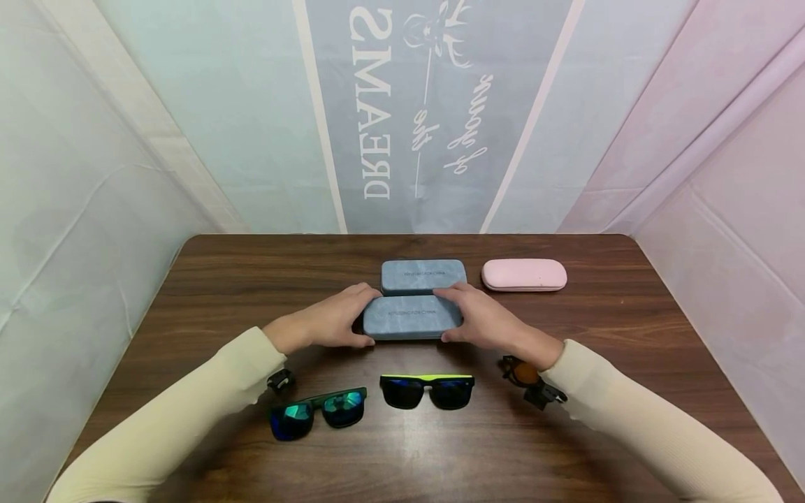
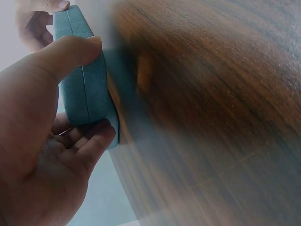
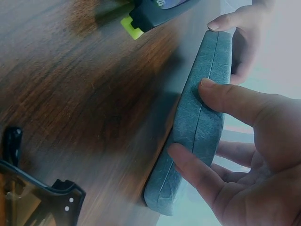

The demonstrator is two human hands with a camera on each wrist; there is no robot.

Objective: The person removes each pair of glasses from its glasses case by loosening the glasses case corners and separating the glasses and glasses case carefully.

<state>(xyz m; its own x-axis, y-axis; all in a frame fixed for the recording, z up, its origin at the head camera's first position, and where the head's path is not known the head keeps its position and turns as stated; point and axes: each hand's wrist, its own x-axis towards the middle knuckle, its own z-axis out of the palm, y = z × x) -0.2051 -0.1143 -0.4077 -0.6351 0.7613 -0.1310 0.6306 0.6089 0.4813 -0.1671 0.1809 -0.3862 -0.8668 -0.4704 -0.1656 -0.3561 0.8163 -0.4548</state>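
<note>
Two blue-grey glasses cases lie one behind the other near the middle of the table. My left hand (image 1: 335,320) grips the left end of the front glasses case (image 1: 411,323), thumb on its near side, as the left wrist view confirms. At the opposite end, my right hand (image 1: 487,320) holds the same case between thumb and fingers. Its lid is closed in both wrist views. Just beyond it sits the rear glasses case (image 1: 423,271), partly covered by the front one; in the right wrist view a right fingertip reaches close to that rear case (image 3: 162,190).
A pink glasses case (image 1: 524,274) lies at the back right of the wooden table (image 1: 440,461). Nearer are green-blue mirrored sunglasses (image 1: 319,412), black sunglasses with yellow-green temples (image 1: 428,391), and orange-lensed glasses (image 1: 525,374) partly under the right wrist. Fabric curtains (image 1: 251,126) stand behind the table and along its sides.
</note>
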